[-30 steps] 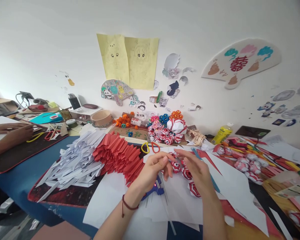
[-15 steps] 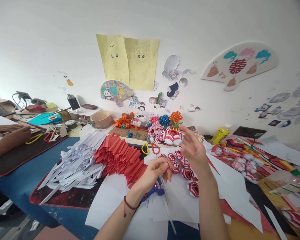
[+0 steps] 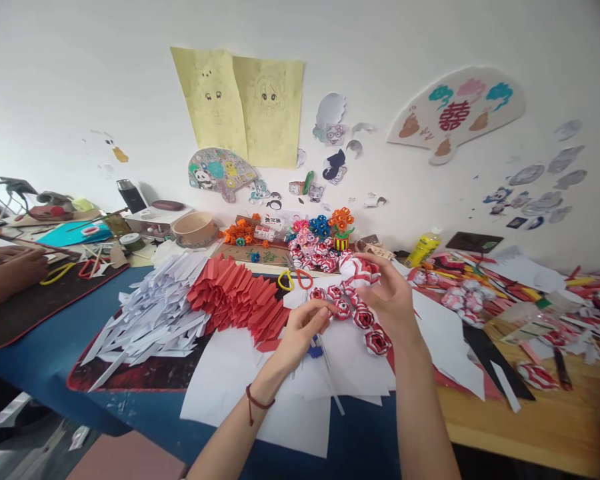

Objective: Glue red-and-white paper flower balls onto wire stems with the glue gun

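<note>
My right hand holds up a large red-and-white folded-paper flower, its fingers curved round the right side. Left of it, my left hand is closed with thumb and fingers together; whatever lies between the fingertips is too small to make out. Beneath that hand a blue glue gun shows in part on white paper sheets, with thin clear sticks beside it. Several smaller red-and-white paper flowers lie between and behind my hands. A pile of folded red paper strips is to the left.
White paper strips are heaped on a dark mat at left. Scissors with yellow and red handles lie behind my hands. A yellow bottle stands by the wall. At far left a co-worker's hands rest over another dark mat.
The view has swung right, so the table's contents appear further left and higher. My right hand still holds the large flower. My left hand's fingers have drawn closer together.
</note>
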Demonstrator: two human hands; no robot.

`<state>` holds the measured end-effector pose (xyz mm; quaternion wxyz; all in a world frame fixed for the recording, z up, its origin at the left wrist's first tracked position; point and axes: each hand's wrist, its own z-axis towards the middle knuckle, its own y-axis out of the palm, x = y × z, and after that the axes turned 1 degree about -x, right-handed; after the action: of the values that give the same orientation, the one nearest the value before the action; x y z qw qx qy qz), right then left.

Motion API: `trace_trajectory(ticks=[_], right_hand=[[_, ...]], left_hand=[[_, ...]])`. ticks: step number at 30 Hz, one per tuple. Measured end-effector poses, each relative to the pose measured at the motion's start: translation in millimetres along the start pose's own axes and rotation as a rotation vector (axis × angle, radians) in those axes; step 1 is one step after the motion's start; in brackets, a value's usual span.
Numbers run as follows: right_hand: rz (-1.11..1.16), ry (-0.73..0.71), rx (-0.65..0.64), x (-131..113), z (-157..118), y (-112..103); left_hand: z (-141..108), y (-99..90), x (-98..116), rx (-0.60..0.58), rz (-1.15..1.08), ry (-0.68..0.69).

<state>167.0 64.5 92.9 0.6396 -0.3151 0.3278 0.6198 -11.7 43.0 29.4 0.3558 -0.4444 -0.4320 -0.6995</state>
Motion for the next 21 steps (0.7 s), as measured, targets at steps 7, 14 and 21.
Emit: trace_trajectory(ticks=[7, 14, 21], right_hand=[[0.074, 0.168, 0.141, -0.9, 18.2, -1.3], [0.161, 0.206, 0.162, 10.2, 43.0, 1.4], [0.275, 0.163, 0.06, 28.9, 70.6, 6.9]], left_hand=[[4.0, 14.8, 16.9, 0.021, -0.019, -0.038], [30.6, 14.2, 17.5, 0.042, -0.034, -0.032], [56.3, 10.2, 18.3, 0.095, 0.005, 0.032]])
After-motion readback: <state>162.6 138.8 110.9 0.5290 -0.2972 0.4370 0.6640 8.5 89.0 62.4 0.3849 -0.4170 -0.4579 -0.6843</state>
